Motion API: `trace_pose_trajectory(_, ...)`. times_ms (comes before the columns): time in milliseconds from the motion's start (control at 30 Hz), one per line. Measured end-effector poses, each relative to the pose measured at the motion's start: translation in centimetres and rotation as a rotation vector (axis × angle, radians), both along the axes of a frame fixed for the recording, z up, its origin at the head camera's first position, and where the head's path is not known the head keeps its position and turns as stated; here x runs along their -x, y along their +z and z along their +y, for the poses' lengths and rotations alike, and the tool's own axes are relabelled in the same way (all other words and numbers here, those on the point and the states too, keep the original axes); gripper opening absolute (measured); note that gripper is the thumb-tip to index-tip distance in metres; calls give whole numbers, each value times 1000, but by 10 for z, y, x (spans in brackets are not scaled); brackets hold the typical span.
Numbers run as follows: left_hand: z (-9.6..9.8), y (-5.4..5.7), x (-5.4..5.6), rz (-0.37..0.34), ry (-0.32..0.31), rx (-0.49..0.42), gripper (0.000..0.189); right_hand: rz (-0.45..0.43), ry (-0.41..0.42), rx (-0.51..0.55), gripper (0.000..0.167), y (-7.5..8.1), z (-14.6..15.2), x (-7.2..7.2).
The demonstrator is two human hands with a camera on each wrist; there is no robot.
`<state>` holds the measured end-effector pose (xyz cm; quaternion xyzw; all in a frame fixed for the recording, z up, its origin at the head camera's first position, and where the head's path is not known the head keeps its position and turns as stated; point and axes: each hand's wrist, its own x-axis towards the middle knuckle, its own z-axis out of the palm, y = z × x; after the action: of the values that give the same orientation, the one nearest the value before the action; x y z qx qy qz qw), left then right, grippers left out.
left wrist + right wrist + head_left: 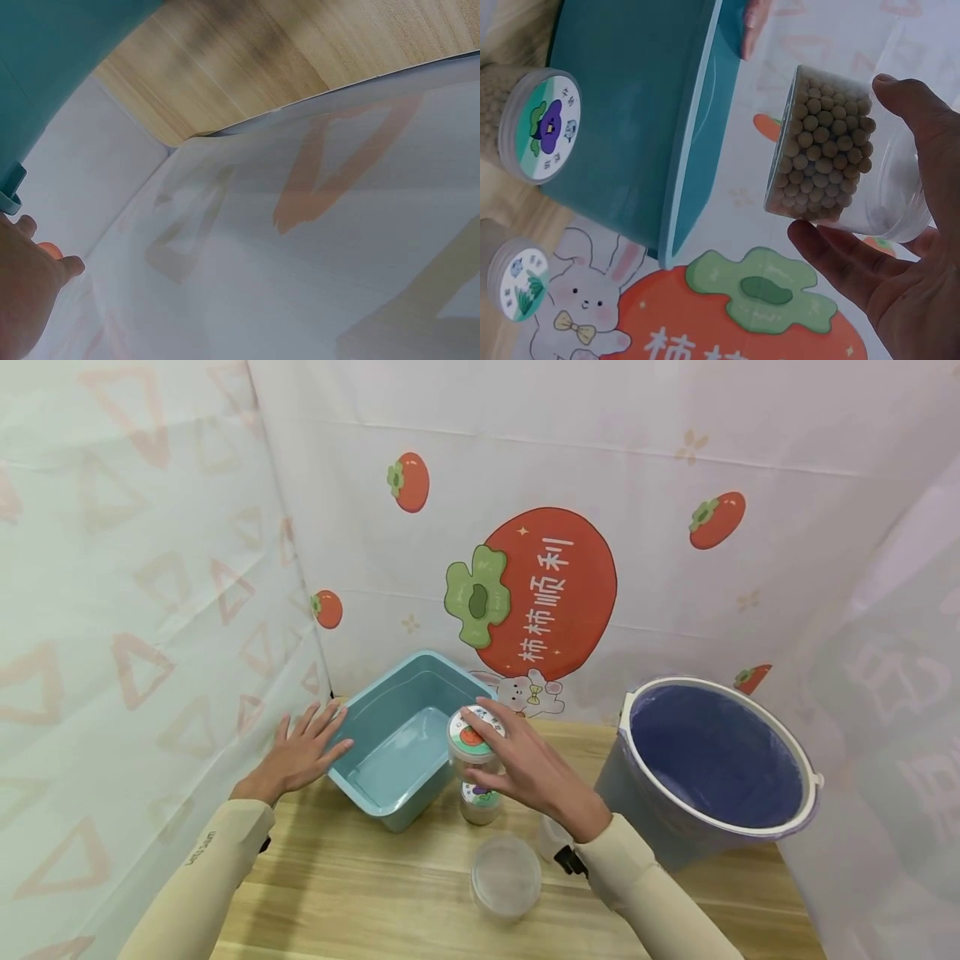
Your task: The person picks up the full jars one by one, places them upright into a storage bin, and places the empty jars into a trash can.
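Note:
My right hand (536, 768) grips a clear jar (474, 735) by its sides, above the right rim of the teal basin (375, 807). Its lid carries a tomato picture, and small tan beads (821, 146) lie inside. My left hand (300, 756) has its fingers spread at the basin's left rim; whether it presses there I cannot tell. Below the held jar, a jar with an eggplant-labelled lid (480, 797) stands on the table beside the basin. In the right wrist view, a lid with a green plant picture (523, 285) tops another jar.
Nearer me on the wooden table (375, 893) is a jar with a plain translucent lid (506, 877). Another pale container (551, 839) is partly hidden by my right wrist. A large blue bucket (637, 802) stands at right. Printed curtains (360, 527) hang behind and at the sides.

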<state>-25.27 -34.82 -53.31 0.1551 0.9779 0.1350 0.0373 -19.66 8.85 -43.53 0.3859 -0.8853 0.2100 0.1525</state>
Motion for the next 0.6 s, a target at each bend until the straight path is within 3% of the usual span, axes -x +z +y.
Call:
trace_pose_trajectory(333,0,-2,1,13,2,3,78,-69,-5,-36,83,3,-26,26)
trace_pose_trajectory(600,1,-2,2,16,4,3,78,-158,-3,-51,81,-5,-46,43)
